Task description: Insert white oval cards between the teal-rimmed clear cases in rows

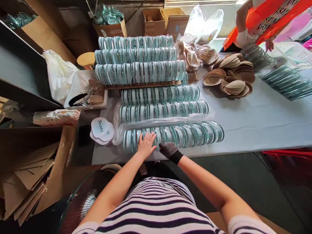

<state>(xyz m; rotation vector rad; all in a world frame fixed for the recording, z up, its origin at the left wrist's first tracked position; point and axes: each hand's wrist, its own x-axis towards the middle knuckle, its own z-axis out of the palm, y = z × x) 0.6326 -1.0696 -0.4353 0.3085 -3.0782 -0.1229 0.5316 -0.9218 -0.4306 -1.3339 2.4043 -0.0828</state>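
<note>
Hands meet at the near-left end of the nearest row of teal-rimmed discs point(180, 134), which stand on edge, packed face to face, close to the table's front edge. Long axis of the row runs left to right across the table point(255, 126), so most of it stretches away to the right of both hands. Left hand point(145, 145), bare, lies flat with fingers spread on top of the discs, pressing rather than gripping; nothing enclosed. Right hand point(170, 150), in a dark glove, is curled against the row just beside the left; whether it pinches a disc cannot be told. Right hand is nearer the bulk of the row. Further disc rows point(138, 60) lie parallel behind. White oval labels point(100, 127) sit just left. Co-worker's sleeve point(265, 16) at far right, well apart.
</note>
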